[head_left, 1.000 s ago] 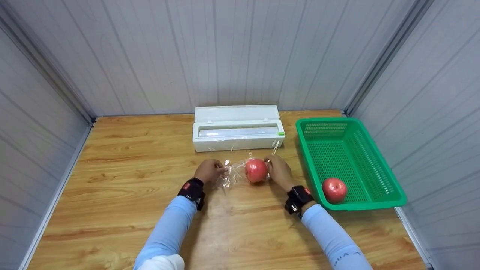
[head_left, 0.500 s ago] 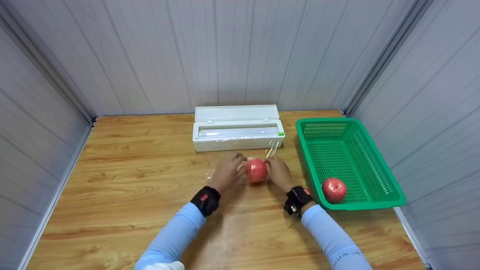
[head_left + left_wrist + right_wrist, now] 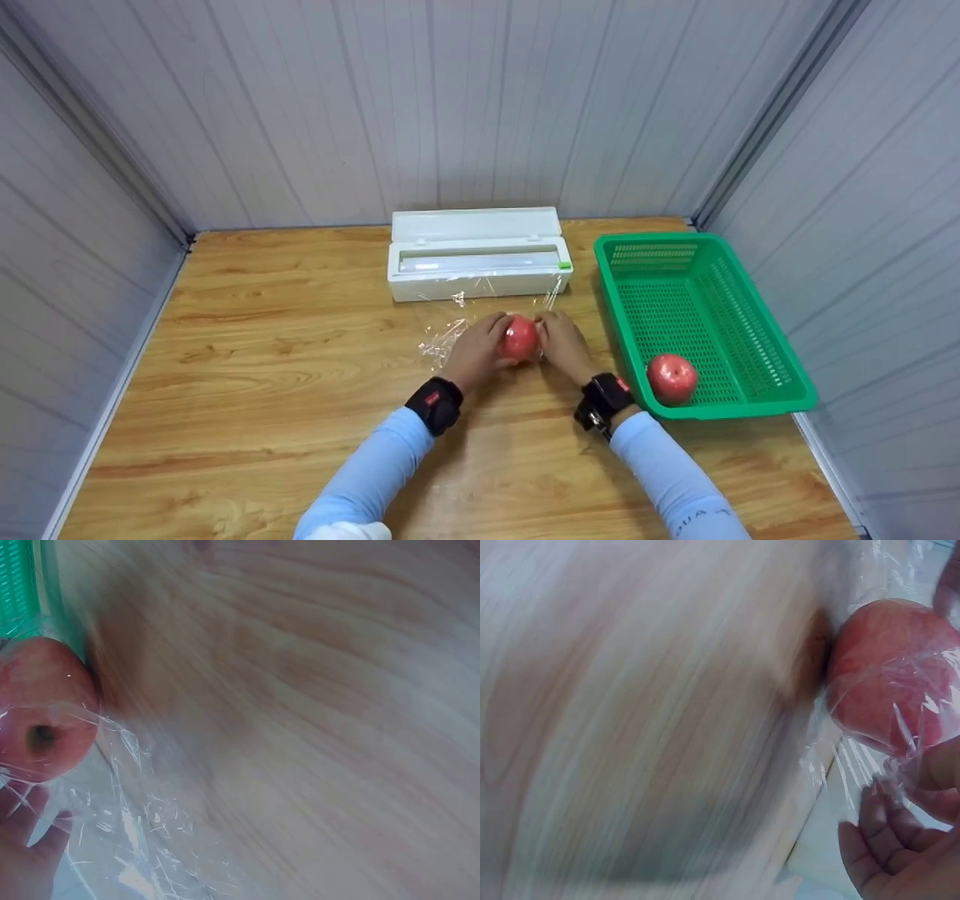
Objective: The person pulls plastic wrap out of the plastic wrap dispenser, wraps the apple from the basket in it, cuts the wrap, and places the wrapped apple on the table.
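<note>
A red apple lies on the wooden table with clear plastic wrap around it, and loose film spreads to its left. My left hand holds the apple from the left, fingers at its far side and thumb near the front. On the other side my right hand pinches gathered film close against the fruit. The right wrist view shows bunched plastic wrap between thumb and fingers. In the left wrist view the apple shows its dark stem hollow under the film.
Behind the hands stands a white plastic-wrap dispenser box, lid raised, with a roll inside. Film strands stretch near its front right. To the right, a green basket holds another apple. Panel walls enclose the table.
My left hand has let go of the film on the left and moved right onto the apple. My right hand stays at the apple's right side.
</note>
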The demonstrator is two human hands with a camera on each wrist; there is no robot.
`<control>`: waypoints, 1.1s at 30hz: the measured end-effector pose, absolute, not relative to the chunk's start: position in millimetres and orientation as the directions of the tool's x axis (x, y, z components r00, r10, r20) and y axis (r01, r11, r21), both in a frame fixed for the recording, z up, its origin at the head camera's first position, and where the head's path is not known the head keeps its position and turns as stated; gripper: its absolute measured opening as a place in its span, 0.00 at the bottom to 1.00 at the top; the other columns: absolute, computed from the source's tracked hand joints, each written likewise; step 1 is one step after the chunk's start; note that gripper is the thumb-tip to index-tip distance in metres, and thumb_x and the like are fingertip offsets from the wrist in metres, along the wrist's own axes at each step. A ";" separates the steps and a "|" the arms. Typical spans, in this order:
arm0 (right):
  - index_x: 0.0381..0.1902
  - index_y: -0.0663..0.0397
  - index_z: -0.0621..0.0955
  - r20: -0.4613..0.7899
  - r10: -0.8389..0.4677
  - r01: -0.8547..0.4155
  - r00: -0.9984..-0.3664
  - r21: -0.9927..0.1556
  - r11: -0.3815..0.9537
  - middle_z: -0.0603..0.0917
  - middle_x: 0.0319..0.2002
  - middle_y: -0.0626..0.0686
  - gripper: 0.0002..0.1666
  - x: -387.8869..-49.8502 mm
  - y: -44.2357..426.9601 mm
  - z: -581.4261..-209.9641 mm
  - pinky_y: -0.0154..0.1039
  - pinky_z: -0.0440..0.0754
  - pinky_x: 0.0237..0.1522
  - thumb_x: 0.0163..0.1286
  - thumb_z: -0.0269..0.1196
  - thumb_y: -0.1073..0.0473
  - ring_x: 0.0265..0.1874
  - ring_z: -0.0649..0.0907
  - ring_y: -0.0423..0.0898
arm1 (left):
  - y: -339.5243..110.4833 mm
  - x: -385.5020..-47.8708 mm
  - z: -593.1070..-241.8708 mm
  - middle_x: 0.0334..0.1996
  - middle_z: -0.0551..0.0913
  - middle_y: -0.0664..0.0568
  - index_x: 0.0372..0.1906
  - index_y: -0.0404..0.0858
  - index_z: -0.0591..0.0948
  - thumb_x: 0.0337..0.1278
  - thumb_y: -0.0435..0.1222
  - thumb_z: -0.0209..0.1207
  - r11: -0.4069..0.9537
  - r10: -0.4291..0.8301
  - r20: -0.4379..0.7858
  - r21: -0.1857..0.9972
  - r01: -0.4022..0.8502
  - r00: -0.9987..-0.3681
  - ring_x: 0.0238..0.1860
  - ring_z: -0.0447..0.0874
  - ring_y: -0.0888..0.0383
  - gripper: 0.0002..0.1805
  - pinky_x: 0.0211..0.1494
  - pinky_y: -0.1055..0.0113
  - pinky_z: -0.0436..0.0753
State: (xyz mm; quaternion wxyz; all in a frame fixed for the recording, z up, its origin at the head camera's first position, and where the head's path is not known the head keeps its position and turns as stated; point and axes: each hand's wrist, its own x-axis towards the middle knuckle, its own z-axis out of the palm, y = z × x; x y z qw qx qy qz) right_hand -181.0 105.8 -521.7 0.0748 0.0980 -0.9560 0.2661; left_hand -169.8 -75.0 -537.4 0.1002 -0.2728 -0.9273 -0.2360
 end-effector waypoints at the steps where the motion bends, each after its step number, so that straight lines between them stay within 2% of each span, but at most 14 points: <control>1: 0.46 0.62 0.78 0.219 -0.149 -0.240 -0.964 -0.488 0.839 0.79 0.45 0.60 0.13 -180.5 106.4 -519.9 0.50 0.79 0.50 0.63 0.56 0.70 0.46 0.79 0.57 | -74.6 -170.5 -538.0 0.62 0.71 0.44 0.65 0.40 0.66 0.45 0.49 0.67 0.738 0.452 0.310 0.396 0.546 -0.836 0.62 0.71 0.48 0.41 0.65 0.55 0.71; 5: 0.54 0.59 0.75 0.254 -0.233 -0.329 -0.939 -0.456 0.827 0.76 0.54 0.61 0.21 -178.6 107.6 -513.4 0.55 0.72 0.59 0.62 0.55 0.71 0.55 0.76 0.59 | -74.9 -173.4 -539.4 0.63 0.69 0.44 0.66 0.39 0.65 0.46 0.43 0.68 0.719 0.436 0.282 0.462 0.520 -0.854 0.63 0.70 0.48 0.40 0.66 0.55 0.70; 9: 0.63 0.54 0.68 0.136 -0.391 -0.407 -0.910 -0.462 0.788 0.72 0.62 0.58 0.30 -175.5 108.7 -509.3 0.56 0.62 0.67 0.62 0.56 0.68 0.64 0.69 0.55 | -76.2 -176.0 -538.7 0.64 0.67 0.46 0.68 0.42 0.63 0.48 0.42 0.67 0.690 0.441 0.217 0.538 0.484 -0.871 0.63 0.69 0.48 0.40 0.65 0.56 0.71; 12: 0.67 0.50 0.64 0.067 -0.457 -0.436 -0.887 -0.452 0.778 0.70 0.64 0.53 0.36 -173.2 108.3 -507.3 0.54 0.61 0.68 0.61 0.60 0.64 0.65 0.67 0.49 | -77.9 -177.3 -536.6 0.64 0.67 0.45 0.69 0.42 0.61 0.49 0.42 0.66 0.671 0.443 0.167 0.589 0.449 -0.881 0.62 0.71 0.47 0.41 0.64 0.54 0.72; 15: 0.67 0.51 0.63 0.075 -0.492 -0.478 -0.867 -0.401 0.781 0.70 0.63 0.53 0.41 -172.2 105.8 -507.0 0.53 0.62 0.67 0.57 0.66 0.60 0.65 0.67 0.48 | -79.9 -178.3 -534.2 0.64 0.67 0.43 0.69 0.43 0.60 0.50 0.43 0.66 0.666 0.439 0.124 0.619 0.416 -0.890 0.61 0.72 0.46 0.41 0.64 0.53 0.72; 22: 0.65 0.59 0.63 0.108 -0.474 -0.485 -0.874 -0.250 0.838 0.71 0.60 0.58 0.44 -173.9 98.9 -511.4 0.50 0.64 0.67 0.54 0.70 0.53 0.62 0.69 0.52 | -81.8 -182.5 -534.6 0.66 0.66 0.44 0.70 0.42 0.59 0.51 0.43 0.65 0.659 0.440 0.063 0.655 0.370 -0.896 0.65 0.67 0.47 0.42 0.68 0.55 0.67; 33: 0.60 0.59 0.66 0.109 -0.461 -0.473 -0.881 -0.262 0.841 0.73 0.56 0.57 0.44 -173.9 95.6 -509.7 0.49 0.67 0.65 0.49 0.73 0.52 0.59 0.71 0.52 | -86.7 -182.5 -534.5 0.64 0.69 0.44 0.68 0.40 0.62 0.50 0.45 0.65 0.643 0.457 0.083 0.657 0.393 -0.886 0.64 0.69 0.48 0.41 0.68 0.55 0.68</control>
